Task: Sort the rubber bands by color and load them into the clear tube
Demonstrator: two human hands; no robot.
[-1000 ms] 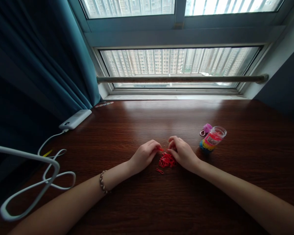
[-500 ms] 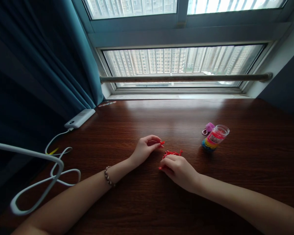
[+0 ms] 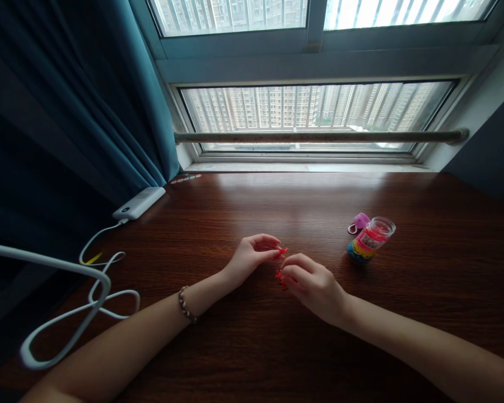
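Note:
My left hand [image 3: 252, 259] pinches a small red piece [image 3: 283, 251] between thumb and fingertips, just above the table. Its exact kind is too small to make out. Close on its right, my right hand [image 3: 313, 282] has its fingers drawn together, their tips near the left fingertips; whatever they hold is hidden. A little heap of thin red pieces [image 3: 280, 277] shows beside and under the right fingers, mostly covered by that hand. Farther right, a clear open jar [image 3: 370, 240] leans at a slant, with pink-red, yellow and blue layers in it.
A purple lid with a loop [image 3: 362, 220] lies behind the jar. On the left, a white power bank [image 3: 139, 203] joins a looped white cable [image 3: 105, 285]. A blue curtain [image 3: 143, 112] hangs there. The brown wooden table [image 3: 252, 207] meets a window with a metal rail [image 3: 319, 137].
My right hand has lifted slightly and turned, its fingertips now closer to the left hand. My left hand has shifted slightly right, still pinching the red piece. Less of the red heap shows.

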